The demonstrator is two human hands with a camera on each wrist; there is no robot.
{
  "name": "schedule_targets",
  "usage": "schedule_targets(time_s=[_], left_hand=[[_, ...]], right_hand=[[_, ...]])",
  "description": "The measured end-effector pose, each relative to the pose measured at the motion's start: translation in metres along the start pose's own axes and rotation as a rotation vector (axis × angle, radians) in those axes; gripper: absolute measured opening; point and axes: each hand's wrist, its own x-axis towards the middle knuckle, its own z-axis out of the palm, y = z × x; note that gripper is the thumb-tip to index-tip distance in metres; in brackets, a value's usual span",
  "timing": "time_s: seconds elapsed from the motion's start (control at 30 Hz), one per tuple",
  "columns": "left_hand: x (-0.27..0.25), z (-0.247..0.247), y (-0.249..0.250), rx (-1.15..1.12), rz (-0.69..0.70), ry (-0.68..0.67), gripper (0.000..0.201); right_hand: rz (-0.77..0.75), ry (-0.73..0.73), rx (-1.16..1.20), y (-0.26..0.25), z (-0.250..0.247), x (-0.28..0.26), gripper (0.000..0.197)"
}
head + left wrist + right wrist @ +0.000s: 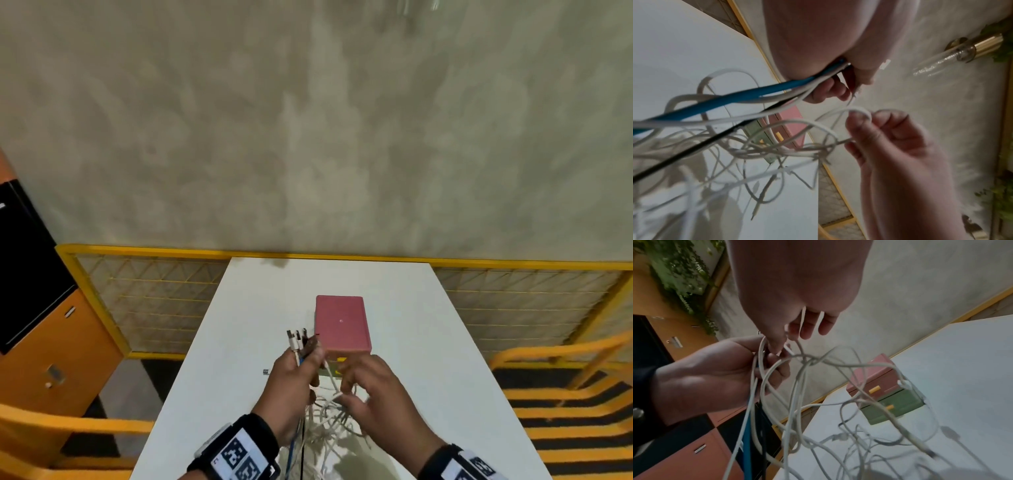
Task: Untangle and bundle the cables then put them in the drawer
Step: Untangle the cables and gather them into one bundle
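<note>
Many thin, soft, light cables (329,416) hang low in the middle of the frame over the surface (428,342), their plug ends gripped by the left hand (294,387) while the right hand (373,394) pinches a white loop, and they look best held near the plugs.

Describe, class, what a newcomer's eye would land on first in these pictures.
First, the tangle of white cables hanging between both hands above the white table. The left hand grips several cable ends, a blue cable among them, while the right hand pinches a white loop. Behind them sits a small pink-topped drawer box.
</note>
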Motion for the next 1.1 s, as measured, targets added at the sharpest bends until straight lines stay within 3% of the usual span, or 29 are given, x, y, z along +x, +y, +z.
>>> schedule_targets(time_s=[0.1, 0.2, 0.27, 0.37, 0.47, 0.53, 0.63, 0.7, 0.77, 0.83, 0.87, 0.9, 0.93, 0.97, 1.0, 1.03, 1.07, 1.1], left_hand=[[0.0, -0.009, 0.008, -0.06, 0.011, 0.044, 0.015], [-0.001, -0.019, 0.015, -0.053, 0.022, 0.086, 0.02], [-0.003, -0.021, 0.017, -0.057, 0.034, 0.052, 0.021], [-0.007, -0.015, 0.016, -0.114, 0.055, 0.012, 0.021], [-0.015, -0.006, 0.013, -0.148, 0.081, -0.038, 0.021], [-0.02, -0.002, 0.009, -0.125, 0.1, -0.074, 0.024], [-0.022, -0.007, 0.003, -0.077, 0.09, -0.044, 0.025], [-0.024, -0.017, -0.002, -0.143, 0.034, -0.042, 0.027], [-0.032, -0.032, -0.007, -0.203, -0.057, -0.172, 0.032], [-0.036, -0.048, -0.021, -0.124, -0.114, -0.339, 0.043], [-0.04, -0.057, -0.027, -0.082, -0.117, -0.458, 0.049], [-0.043, -0.066, -0.033, -0.126, -0.05, -0.47, 0.054], [-0.052, -0.071, -0.039, -0.226, 0.058, -0.308, 0.06], [-0.058, -0.078, -0.038, -0.267, 0.04, -0.206, 0.063], [-0.052, -0.084, -0.043, -0.244, -0.01, -0.248, 0.053], [-0.042, -0.091, -0.049, -0.215, -0.151, -0.287, 0.029], [-0.041, -0.093, -0.045, -0.168, -0.16, -0.153, 0.026], [-0.048, -0.098, -0.038, -0.143, -0.176, -0.103, 0.029]], right_hand=[[-0.138, -0.222, -0.323, 0.018, -0.006, -0.014, 0.019], [-0.063, -0.426, -0.529, 0.035, -0.003, -0.031, 0.022], [0.132, -0.407, -0.33, 0.023, -0.007, -0.03, 0.019], [0.497, -0.315, 0.28, -0.02, -0.01, -0.015, 0.011], [0.947, -0.371, 0.888, -0.045, 0.007, 0.001, 0.036], [1.149, -0.392, 1.114, -0.049, 0.014, 0.006, 0.044], [1.246, -0.249, 1.37, -0.044, 0.016, 0.012, 0.026], [1.319, -0.027, 1.473, -0.034, 0.019, 0.018, 0.025], [1.347, 0.155, 1.465, -0.019, 0.018, 0.026, 0.023], [1.371, 0.232, 1.443, -0.002, 0.012, 0.032, 0.025], [1.387, 0.255, 1.429, 0.008, 0.006, 0.034, 0.026], [1.393, 0.276, 1.427, 0.016, 0.0, 0.035, 0.027], [1.399, 0.304, 1.431, 0.025, -0.007, 0.036, 0.027], [1.41, 0.339, 1.434, 0.033, -0.013, 0.036, 0.027], [1.415, 0.373, 1.434, 0.04, -0.018, 0.036, 0.028], [1.42, 0.395, 1.424, 0.045, -0.02, 0.036, 0.03], [1.426, 0.397, 1.421, 0.048, -0.02, 0.034, 0.033], [1.427, 0.374, 1.428, 0.048, -0.017, 0.032, 0.035]])
